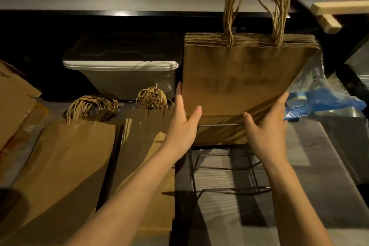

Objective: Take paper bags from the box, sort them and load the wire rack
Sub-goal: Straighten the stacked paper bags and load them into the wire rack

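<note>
A thick stack of brown paper bags (239, 74) with twisted paper handles stands upright in the rear slot of the black wire rack (225, 168). My left hand (182, 124) holds the stack's lower left edge, thumb on the front face and fingers behind. My right hand (267, 124) holds its lower right edge the same way. Two more piles of flat bags lie to the left: a large pile (67, 166) and a narrower pile (143, 146), handles pointing away from me. The rack's front slots hold nothing.
A grey plastic bin (121, 74) sits behind the flat piles. Flattened cardboard (14, 96) lies at the far left. Blue plastic wrap (323, 102) and a wooden piece (331, 12) are at the right. A dark shelf edge runs overhead.
</note>
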`<control>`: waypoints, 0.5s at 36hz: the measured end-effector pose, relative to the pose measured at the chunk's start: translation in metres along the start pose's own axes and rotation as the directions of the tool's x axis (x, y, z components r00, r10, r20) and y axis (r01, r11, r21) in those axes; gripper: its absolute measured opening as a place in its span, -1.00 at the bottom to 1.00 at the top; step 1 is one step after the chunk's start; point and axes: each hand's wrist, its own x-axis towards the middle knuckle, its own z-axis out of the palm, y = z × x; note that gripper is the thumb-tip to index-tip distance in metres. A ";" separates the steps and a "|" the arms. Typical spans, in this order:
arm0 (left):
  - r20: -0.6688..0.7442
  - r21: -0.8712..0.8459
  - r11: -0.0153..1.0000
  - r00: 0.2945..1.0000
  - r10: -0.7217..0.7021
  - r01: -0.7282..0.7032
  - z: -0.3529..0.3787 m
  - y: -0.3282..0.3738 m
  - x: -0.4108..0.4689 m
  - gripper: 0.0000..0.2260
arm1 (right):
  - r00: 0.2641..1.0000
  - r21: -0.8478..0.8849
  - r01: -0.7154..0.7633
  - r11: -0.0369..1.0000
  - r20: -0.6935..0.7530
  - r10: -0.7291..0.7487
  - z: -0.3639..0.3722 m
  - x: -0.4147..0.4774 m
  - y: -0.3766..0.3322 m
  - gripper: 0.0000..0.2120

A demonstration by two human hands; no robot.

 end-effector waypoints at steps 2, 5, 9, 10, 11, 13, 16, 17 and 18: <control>0.004 0.004 1.000 1.000 -0.007 0.007 -0.003 -0.002 -0.002 -0.42 | 1.000 -0.112 -0.018 0.994 0.024 0.020 0.001 -0.007 -0.007 -0.14; 0.031 0.002 1.000 0.999 -0.019 0.019 -0.008 -0.008 -0.008 -0.43 | 0.997 -0.180 0.019 0.983 0.081 -0.004 0.003 -0.020 -0.022 -0.16; 0.064 -0.022 0.999 0.997 -0.033 0.035 -0.021 -0.023 -0.021 -0.44 | 0.979 -0.243 0.123 0.962 0.191 -0.077 0.011 -0.041 -0.043 -0.18; 0.067 -0.020 0.999 0.997 -0.035 0.037 -0.026 -0.026 -0.025 -0.45 | 0.970 -0.252 0.157 0.955 0.222 -0.101 0.014 -0.047 -0.049 -0.18; 0.067 -0.010 0.999 0.997 -0.035 0.036 -0.031 -0.030 -0.029 -0.45 | 0.959 -0.251 0.188 0.950 0.254 -0.123 0.017 -0.052 -0.056 -0.19; 0.057 0.011 0.999 0.998 -0.035 0.034 -0.045 -0.038 -0.036 -0.47 | 0.933 -0.237 0.239 0.942 0.327 -0.154 0.025 -0.065 -0.069 -0.20; 0.028 0.037 0.998 0.998 -0.054 0.053 -0.069 -0.051 -0.048 -0.49 | 0.872 -0.202 0.335 0.920 0.437 -0.221 0.041 -0.084 -0.089 -0.21; 0.024 0.047 0.997 0.998 -0.065 0.064 -0.077 -0.054 -0.051 -0.49 | 0.849 -0.194 0.367 0.910 0.468 -0.243 0.046 -0.089 -0.095 -0.22; 0.017 0.056 0.996 0.997 -0.077 0.076 -0.087 -0.057 -0.056 -0.50 | 0.826 -0.192 0.398 0.897 0.501 -0.260 0.052 -0.096 -0.101 -0.23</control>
